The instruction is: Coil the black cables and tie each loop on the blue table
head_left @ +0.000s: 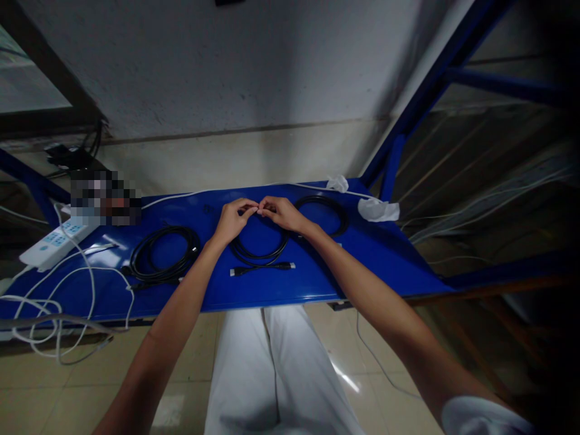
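On the blue table, my left hand [234, 219] and my right hand [281, 212] meet fingertip to fingertip at the far side of a coiled black cable [258, 262]. Both are closed in a pinch; whatever is between the fingers is too small and dark to make out. My hands hide the coil's upper part. Its two ends lie toward me, showing a left plug [234, 272] and a right plug [291, 266] with metal tips. Another black cable coil [136, 257] lies left of my left hand. A third coil [343, 220] is partly behind my right wrist.
A white power strip [57, 241] and tangled white cable [93, 284] occupy the table's left end. Crumpled white plastic [378, 209] and a smaller piece [338, 183] lie at the back right. Blue frame posts [393, 160] rise beside the wall.
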Action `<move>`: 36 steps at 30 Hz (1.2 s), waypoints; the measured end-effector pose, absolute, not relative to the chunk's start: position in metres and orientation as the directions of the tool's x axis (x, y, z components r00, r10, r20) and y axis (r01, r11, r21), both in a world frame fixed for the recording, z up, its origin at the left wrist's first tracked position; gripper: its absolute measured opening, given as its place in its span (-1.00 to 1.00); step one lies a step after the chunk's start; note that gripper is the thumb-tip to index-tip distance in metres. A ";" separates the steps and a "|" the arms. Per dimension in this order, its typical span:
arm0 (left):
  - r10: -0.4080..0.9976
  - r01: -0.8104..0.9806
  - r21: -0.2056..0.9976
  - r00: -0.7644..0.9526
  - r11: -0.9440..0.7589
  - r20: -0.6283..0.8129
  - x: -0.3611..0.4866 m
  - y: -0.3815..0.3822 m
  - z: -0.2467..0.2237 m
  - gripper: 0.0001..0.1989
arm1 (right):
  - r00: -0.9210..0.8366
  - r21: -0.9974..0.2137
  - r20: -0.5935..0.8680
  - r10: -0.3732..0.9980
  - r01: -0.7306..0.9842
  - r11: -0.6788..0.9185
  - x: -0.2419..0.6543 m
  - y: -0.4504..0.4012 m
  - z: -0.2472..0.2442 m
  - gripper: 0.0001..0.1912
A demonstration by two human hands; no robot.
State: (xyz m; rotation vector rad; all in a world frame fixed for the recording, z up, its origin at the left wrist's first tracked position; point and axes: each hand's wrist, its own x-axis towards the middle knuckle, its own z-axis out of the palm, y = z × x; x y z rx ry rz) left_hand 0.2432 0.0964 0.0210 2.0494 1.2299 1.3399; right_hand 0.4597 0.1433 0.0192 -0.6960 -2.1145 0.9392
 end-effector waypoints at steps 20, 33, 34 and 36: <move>0.864 0.415 0.763 0.150 -0.496 0.480 0.244 0.099 0.017 -0.89 | -0.585 -0.812 0.358 0.728 0.191 0.552 0.457 0.145 0.013 -0.74; 0.863 0.424 0.758 0.146 -0.497 0.484 0.245 0.097 0.022 -0.89 | -0.573 -0.776 0.411 0.709 0.190 0.602 0.458 0.141 0.020 -0.79; 0.862 0.423 0.757 0.147 -0.498 0.485 0.245 0.096 0.022 -0.89 | -0.575 -0.773 0.416 0.705 0.185 0.607 0.459 0.141 0.021 -0.79; 0.861 0.414 0.760 0.148 -0.501 0.487 0.244 0.096 0.022 -0.88 | -0.579 -0.770 0.418 0.700 0.183 0.612 0.459 0.141 0.021 -0.79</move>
